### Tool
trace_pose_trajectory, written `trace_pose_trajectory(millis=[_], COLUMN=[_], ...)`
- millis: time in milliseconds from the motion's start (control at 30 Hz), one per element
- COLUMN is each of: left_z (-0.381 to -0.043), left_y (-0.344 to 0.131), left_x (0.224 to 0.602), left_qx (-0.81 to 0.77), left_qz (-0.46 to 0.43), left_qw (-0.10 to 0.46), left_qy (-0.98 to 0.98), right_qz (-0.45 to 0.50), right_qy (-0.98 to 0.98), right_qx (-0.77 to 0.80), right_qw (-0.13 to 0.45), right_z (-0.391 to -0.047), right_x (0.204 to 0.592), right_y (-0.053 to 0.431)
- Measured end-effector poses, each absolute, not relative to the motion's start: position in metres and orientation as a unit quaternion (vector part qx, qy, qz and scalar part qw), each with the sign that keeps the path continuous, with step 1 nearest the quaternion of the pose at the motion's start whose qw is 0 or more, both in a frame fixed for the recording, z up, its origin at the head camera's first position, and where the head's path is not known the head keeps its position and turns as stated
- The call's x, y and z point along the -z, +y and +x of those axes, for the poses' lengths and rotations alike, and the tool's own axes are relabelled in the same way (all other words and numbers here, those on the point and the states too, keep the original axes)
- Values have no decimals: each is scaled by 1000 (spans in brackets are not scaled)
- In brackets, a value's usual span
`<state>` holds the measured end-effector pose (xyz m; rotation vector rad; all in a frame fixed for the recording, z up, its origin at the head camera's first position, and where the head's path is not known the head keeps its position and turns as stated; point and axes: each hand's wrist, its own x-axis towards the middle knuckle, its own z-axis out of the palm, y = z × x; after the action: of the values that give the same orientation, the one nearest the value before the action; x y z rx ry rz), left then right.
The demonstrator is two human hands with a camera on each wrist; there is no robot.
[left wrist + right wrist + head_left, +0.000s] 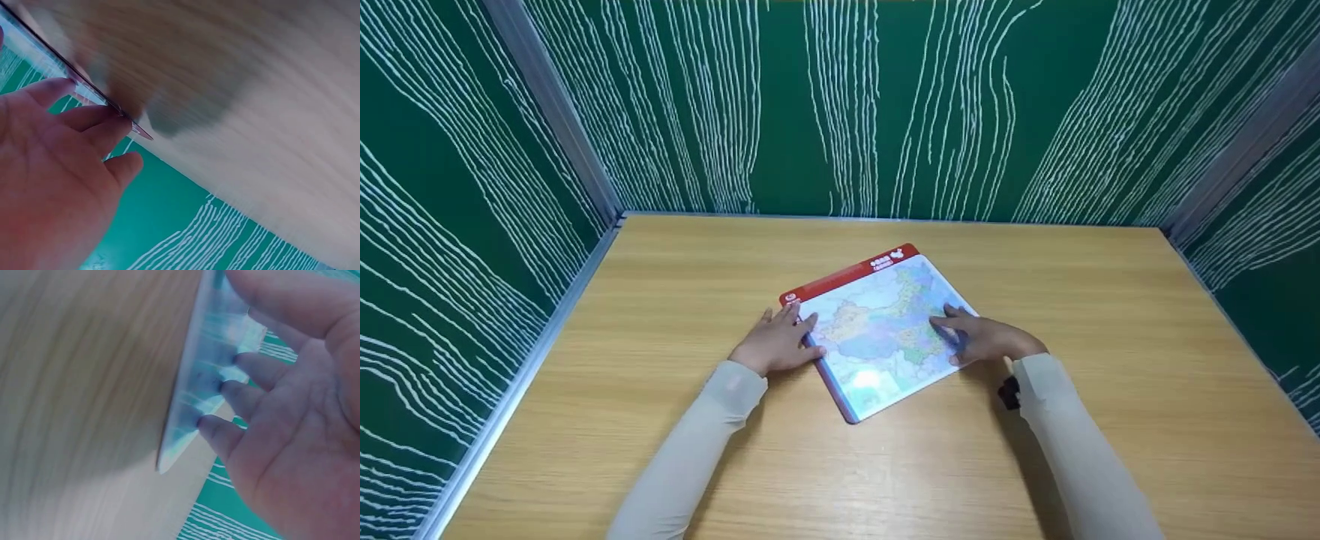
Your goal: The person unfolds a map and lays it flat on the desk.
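Note:
A thin flat board printed with a map [877, 330] lies turned at an angle on the table, a red strip with white lettering along its far edge. My left hand [780, 341] rests at the board's left edge, its fingertips touching the rim and thumb reaching onto the map. In the left wrist view the fingers [115, 126] are extended against the board's edge. Over the right part of the map, my right hand [982, 337] touches the surface with spread fingers. The right wrist view shows those fingertips [205, 422] set on the glossy face.
The wooden table [660, 285] surrounds the board on all sides. Green walls [780, 112] with wavy white lines stand at the back and both sides, joined by grey metal corner posts [559, 112]. A small black object [1009, 393] sits at the right wrist.

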<state>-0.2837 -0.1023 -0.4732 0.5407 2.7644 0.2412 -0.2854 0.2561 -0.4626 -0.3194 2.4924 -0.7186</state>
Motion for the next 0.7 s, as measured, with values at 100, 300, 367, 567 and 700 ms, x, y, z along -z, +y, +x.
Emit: trace_pose_trajectory(millis=[100, 300, 367, 567, 700], left_z=[-287, -296, -300, -312, -318], left_y=[-106, -113, -115, -116, -114], left_x=[472, 467, 466, 467, 469], left_qx=[-88, -106, -109, -113, -112], left_qz=[195, 210, 214, 216, 215], left_qw=[133, 73, 65, 69, 86], left_qy=[968, 969, 969, 967, 966], right_qz=[-125, -68, -55, -40, -60], right_qy=[922, 918, 915, 902, 898], right_qx=[269, 322, 342, 386, 396], right_qw=[249, 220, 205, 189, 181], right_z=[-282, -271, -267, -250, -240], right_x=[460, 453, 452, 456, 463], right_y=[253, 247, 245, 232, 221])
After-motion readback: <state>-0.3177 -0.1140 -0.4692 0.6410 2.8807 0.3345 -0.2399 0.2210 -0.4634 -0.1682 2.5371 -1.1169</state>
